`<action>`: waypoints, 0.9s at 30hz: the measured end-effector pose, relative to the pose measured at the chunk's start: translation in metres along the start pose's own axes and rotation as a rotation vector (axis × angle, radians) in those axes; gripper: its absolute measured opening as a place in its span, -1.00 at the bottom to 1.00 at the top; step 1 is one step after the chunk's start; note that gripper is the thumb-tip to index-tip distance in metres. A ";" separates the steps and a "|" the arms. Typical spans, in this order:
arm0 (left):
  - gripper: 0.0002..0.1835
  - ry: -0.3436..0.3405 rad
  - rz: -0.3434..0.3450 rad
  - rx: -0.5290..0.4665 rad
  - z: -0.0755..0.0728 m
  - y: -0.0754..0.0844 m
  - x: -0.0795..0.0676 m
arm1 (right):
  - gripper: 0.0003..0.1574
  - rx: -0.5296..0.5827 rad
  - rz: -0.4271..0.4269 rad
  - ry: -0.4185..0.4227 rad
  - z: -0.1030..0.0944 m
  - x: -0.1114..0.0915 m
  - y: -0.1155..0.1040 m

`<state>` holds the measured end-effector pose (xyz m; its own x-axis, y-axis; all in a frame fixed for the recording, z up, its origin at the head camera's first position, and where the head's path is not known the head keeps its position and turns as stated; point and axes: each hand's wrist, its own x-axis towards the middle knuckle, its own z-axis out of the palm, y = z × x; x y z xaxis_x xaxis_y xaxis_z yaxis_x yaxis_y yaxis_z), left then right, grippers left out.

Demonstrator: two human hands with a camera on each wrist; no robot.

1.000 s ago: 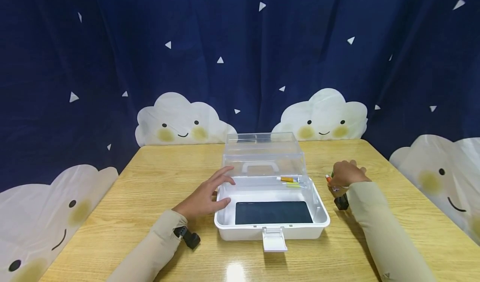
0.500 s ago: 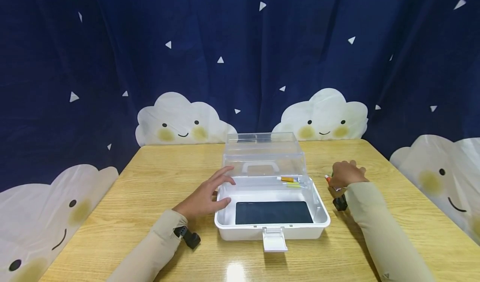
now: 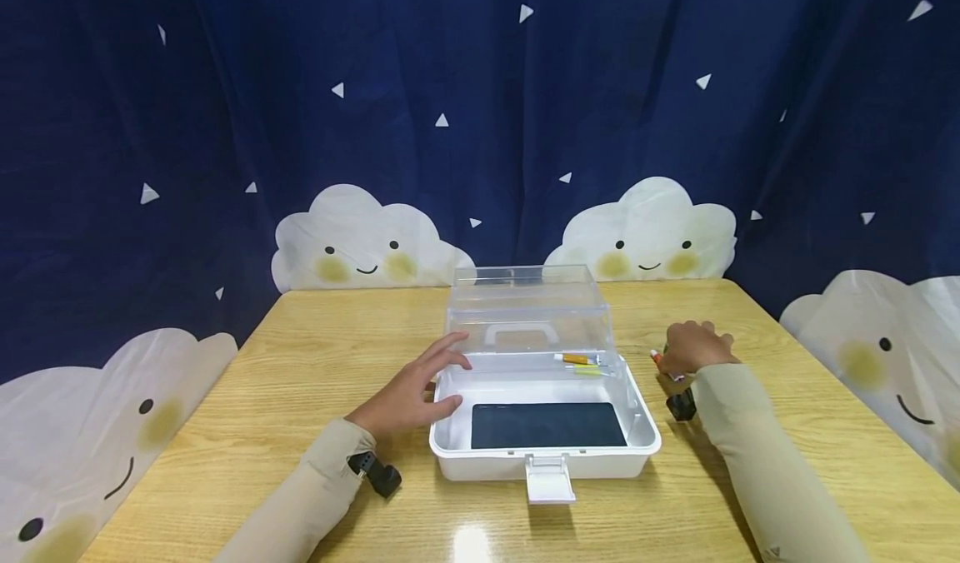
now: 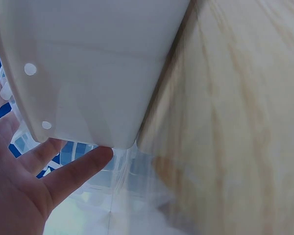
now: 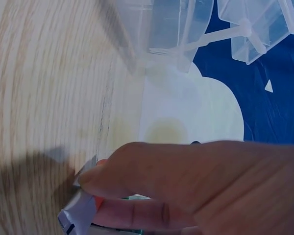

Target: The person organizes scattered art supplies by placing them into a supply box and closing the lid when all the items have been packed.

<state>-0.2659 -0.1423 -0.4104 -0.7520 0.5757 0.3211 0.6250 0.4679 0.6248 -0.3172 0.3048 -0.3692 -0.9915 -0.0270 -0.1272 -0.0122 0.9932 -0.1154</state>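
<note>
A white plastic storage box (image 3: 480,467) stands with its clear lid (image 3: 525,284) raised. At its left side my left hand (image 3: 408,392) rests with fingers spread; the left wrist view shows straight fingers (image 4: 81,171) touching the far end of the box wall. Right of the box, my right hand (image 3: 693,346) pinches a small red-and-white tube (image 5: 81,213), its flat crimped end showing past the thumb. The hand hides much of the tube, and something green shows under the fingers. An orange tube (image 3: 576,359) and a yellow tube (image 3: 588,371) lie at the inner tray.
A flat dark rectangular thing (image 3: 547,425) lies on the box bottom. The front latch (image 3: 549,481) hangs down over the wooden table (image 3: 337,330). Behind the table hangs a dark blue curtain (image 3: 480,63) with clouds and white triangles.
The right hand shifts only very slightly around the tube. The left hand, the box and the tubes inside it stay in place.
</note>
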 end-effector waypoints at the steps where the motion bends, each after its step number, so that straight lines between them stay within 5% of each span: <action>1: -0.55 -0.001 0.003 -0.002 0.000 0.000 0.000 | -0.86 0.004 -0.003 0.001 0.000 0.000 0.000; 10: -0.55 -0.001 -0.019 0.012 0.000 0.000 -0.001 | -0.69 0.031 -0.017 0.004 -0.004 -0.003 0.001; 27: -0.55 -0.002 -0.010 0.013 0.000 0.000 0.000 | -0.70 0.054 0.015 -0.006 -0.010 0.005 0.001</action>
<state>-0.2660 -0.1423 -0.4101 -0.7580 0.5719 0.3135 0.6199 0.4824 0.6189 -0.3231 0.3063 -0.3601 -0.9908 -0.0131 -0.1350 0.0097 0.9859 -0.1668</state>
